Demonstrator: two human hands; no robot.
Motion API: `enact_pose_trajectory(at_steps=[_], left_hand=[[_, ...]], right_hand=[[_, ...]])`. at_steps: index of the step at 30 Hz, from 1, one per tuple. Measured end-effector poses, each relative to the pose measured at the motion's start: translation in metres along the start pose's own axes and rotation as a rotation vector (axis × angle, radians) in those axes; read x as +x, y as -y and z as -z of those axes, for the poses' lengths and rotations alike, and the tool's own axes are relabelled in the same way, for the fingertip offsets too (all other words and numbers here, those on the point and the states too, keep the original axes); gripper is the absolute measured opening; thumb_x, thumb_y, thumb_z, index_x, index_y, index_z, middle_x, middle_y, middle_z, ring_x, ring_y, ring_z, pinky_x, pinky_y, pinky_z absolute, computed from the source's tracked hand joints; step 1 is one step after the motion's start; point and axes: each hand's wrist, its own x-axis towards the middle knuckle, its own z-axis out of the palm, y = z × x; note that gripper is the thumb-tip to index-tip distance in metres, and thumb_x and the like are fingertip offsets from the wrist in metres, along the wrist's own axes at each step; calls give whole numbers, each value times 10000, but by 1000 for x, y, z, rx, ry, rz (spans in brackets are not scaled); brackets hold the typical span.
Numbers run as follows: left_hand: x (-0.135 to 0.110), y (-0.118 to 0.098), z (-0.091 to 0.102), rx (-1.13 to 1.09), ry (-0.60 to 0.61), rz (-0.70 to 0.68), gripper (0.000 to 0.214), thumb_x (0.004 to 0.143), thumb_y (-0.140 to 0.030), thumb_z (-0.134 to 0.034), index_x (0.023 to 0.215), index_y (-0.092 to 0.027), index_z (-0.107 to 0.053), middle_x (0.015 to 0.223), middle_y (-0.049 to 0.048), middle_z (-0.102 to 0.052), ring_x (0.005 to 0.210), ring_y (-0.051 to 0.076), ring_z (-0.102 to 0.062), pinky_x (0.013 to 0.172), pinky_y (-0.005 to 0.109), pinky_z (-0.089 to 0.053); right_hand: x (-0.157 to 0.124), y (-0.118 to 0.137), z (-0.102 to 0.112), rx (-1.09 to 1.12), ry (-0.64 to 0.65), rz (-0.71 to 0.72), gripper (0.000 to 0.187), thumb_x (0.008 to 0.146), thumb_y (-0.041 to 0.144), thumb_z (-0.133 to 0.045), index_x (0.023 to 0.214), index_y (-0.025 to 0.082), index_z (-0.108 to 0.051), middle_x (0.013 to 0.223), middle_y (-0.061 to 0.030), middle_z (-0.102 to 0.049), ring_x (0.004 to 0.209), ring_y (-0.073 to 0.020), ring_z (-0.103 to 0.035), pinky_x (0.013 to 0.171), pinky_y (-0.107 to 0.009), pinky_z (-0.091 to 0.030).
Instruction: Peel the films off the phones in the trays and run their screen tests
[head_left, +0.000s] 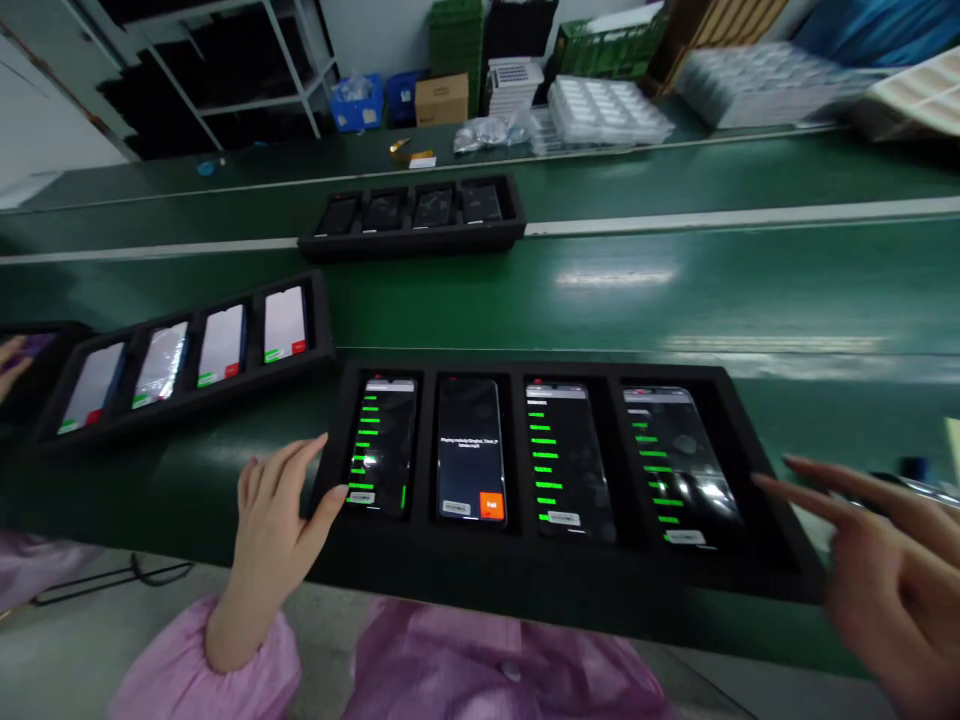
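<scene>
A black foam tray with several smartphones lies in front of me on the green bench. Three of them, the leftmost phone, the third phone and the rightmost phone, show green text lines on dark screens. On the second phone is a message about playing a melody and an orange Fail button. My left hand rests at the tray's left edge, thumb by the leftmost phone, fingers apart. At the tray's right edge, my right hand has its index finger stretched out and holds nothing visible.
To the left is another black tray of phones with white screens; beyond it, a co-worker's hand. A third phone tray sits further back. Clear plastic trays, a cardboard box and blue bins line the far side.
</scene>
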Motion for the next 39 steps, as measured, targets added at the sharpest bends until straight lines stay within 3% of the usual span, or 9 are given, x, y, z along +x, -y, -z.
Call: enact_pose_trajectory(at_steps=[4, 9, 13, 16, 24, 28, 31, 35, 39], left_hand=[[64, -6, -18, 9, 129, -74, 538, 1070, -578, -368, 1407, -255, -636, 1421, 138, -607, 1344, 369, -547, 1218, 655, -326], [105, -2, -37, 92, 189, -93, 539, 1060, -570, -369, 1318, -280, -744, 1510, 150, -560, 1410, 438, -478, 1194, 790, -289], [84, 2, -23, 83, 220, -161, 497, 1064, -587, -390, 1152, -336, -810, 1410, 110, -660, 1363, 422, -536, 1179, 851, -240], [77, -1, -13, -17, 190, -202, 476, 1062, -586, -427, 1018, -329, -826, 1333, 84, -706, 1300, 382, -595, 1191, 775, -309], [91, -33, -34, -82, 136, -368, 354, 1073, -502, -495, 1298, -303, -682, 1312, 69, -708, 1222, 315, -648, 1210, 685, -304], [72, -55, -33, -44, 133, -544, 354, 1069, -439, -541, 1366, -273, -641, 1368, 80, -665, 1263, 274, -609, 1295, 586, -192], [44, -68, -25, -87, 184, -647, 382, 1041, -349, -615, 1402, -226, -626, 1374, 101, -639, 1293, 238, -575, 1343, 513, -115], [9, -75, -14, -118, 159, -575, 362, 1010, -274, -661, 1360, -180, -662, 1328, 134, -644, 1261, 242, -574, 1348, 543, -117], [-8, -78, -9, -111, 136, -478, 318, 1013, -306, -652, 1307, -199, -705, 1324, 130, -644, 1270, 250, -564, 1347, 540, -116]], right_hand=[[53, -14, -16, 24, 181, -28, 647, 1102, 552, -258, 1176, 230, -815, 1368, -169, -683, 1209, -375, -628, 982, -585, -477], [78, -19, -44, -26, 301, -11, 661, 1092, 655, -257, 1268, 310, -793, 1526, -123, -593, 1338, -431, -531, 1010, -661, -427], [63, -13, -35, -55, 266, 139, 654, 1099, 654, -294, 1042, 310, -847, 1445, -101, -660, 1308, -434, -553, 992, -664, -419], [62, -3, -24, -18, 238, 224, 570, 1122, 574, -334, 1042, 317, -837, 1392, -77, -692, 1219, -368, -613, 935, -578, -458], [83, 5, -36, 123, 263, 70, 619, 1134, 511, -262, 1027, 283, -828, 1360, -85, -706, 1186, -320, -622, 941, -530, -488], [75, 6, -40, 116, 286, 78, 609, 1130, 504, -287, 978, 293, -838, 1374, -81, -699, 1200, -323, -609, 983, -546, -467], [69, 6, -42, 96, 304, 104, 587, 1132, 501, -277, 1098, 329, -836, 1417, -74, -678, 1245, -327, -587, 1006, -546, -444], [66, 3, -50, 57, 316, 120, 654, 1123, 573, -243, 1105, 307, -840, 1423, -106, -678, 1272, -361, -572, 971, -547, -418], [63, -2, -60, 41, 199, 185, 673, 1120, 585, -256, 1006, 283, -847, 1348, -103, -721, 1205, -370, -610, 898, -518, -396]])
